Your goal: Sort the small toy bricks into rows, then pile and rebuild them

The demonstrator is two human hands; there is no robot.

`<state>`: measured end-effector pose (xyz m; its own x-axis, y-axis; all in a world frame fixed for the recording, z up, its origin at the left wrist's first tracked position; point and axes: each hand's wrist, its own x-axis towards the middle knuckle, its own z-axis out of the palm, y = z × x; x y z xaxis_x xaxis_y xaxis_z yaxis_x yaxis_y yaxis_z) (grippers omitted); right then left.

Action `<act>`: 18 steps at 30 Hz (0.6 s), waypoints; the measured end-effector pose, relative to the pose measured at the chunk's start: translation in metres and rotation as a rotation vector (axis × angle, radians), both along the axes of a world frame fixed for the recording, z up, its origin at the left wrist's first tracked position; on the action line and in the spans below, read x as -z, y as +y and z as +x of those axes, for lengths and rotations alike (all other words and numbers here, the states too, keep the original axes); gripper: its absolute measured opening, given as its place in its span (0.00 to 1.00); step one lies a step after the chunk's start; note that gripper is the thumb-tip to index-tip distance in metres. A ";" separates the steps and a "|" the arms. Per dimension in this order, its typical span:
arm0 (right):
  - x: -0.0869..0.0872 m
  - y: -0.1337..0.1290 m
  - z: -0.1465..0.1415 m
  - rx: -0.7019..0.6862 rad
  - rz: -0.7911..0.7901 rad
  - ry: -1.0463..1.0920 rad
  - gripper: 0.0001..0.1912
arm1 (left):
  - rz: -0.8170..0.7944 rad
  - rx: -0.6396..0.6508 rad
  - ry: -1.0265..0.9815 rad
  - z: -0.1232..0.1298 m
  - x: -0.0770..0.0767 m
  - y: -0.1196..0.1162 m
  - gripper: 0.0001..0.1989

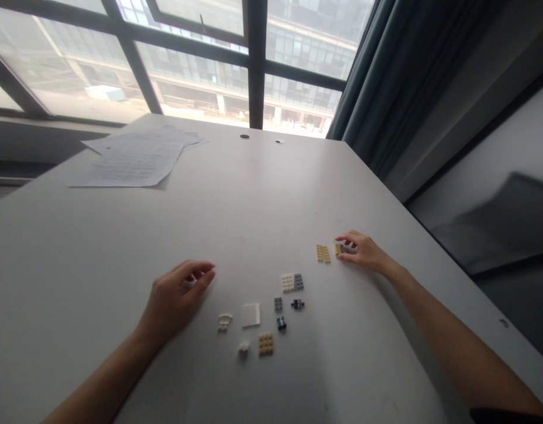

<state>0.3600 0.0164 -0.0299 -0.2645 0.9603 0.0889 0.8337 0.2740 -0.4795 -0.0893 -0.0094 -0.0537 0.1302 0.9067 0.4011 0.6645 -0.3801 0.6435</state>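
My right hand (358, 250) rests at the right side of the table, thumb and fingers closed around a small tan building brick (338, 249) that has a darker part toward the palm. Just left of it lie tan studded plates (323, 253). My left hand (178, 288) is on the table with loosely curled fingers, a gap at the thumb and nothing held. Nearest to it are a white toy piece (224, 322) and a smooth white tile (251, 315). A white studded plate (287, 282) sits against a grey one (298, 282).
Closer to me lie a square tan plate (265, 344), a small white piece (244, 347), a dark grey plate (278, 304), a dark brick (281, 323) and a black piece with side pegs (298, 304). Printed papers (139, 159) lie at the far left, before the window.
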 end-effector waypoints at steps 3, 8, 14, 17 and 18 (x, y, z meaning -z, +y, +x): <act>-0.001 0.000 -0.008 -0.063 0.081 -0.056 0.27 | -0.014 0.000 0.002 0.000 0.000 0.000 0.12; 0.001 0.002 -0.024 -0.124 0.057 -0.167 0.25 | -0.021 0.002 -0.003 0.002 0.000 0.000 0.12; 0.003 0.004 -0.026 -0.093 0.042 -0.166 0.21 | -0.031 -0.001 0.011 0.000 0.001 -0.001 0.13; 0.004 0.003 -0.027 -0.076 0.043 -0.155 0.22 | -0.026 0.009 0.016 0.000 0.000 -0.001 0.12; 0.004 0.003 -0.028 -0.070 0.043 -0.153 0.21 | -0.023 0.014 0.015 0.001 0.000 -0.001 0.12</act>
<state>0.3319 0.0191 -0.0342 -0.3440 0.9353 0.0828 0.8744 0.3512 -0.3348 -0.0885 -0.0101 -0.0533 0.1492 0.9138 0.3777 0.6689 -0.3746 0.6420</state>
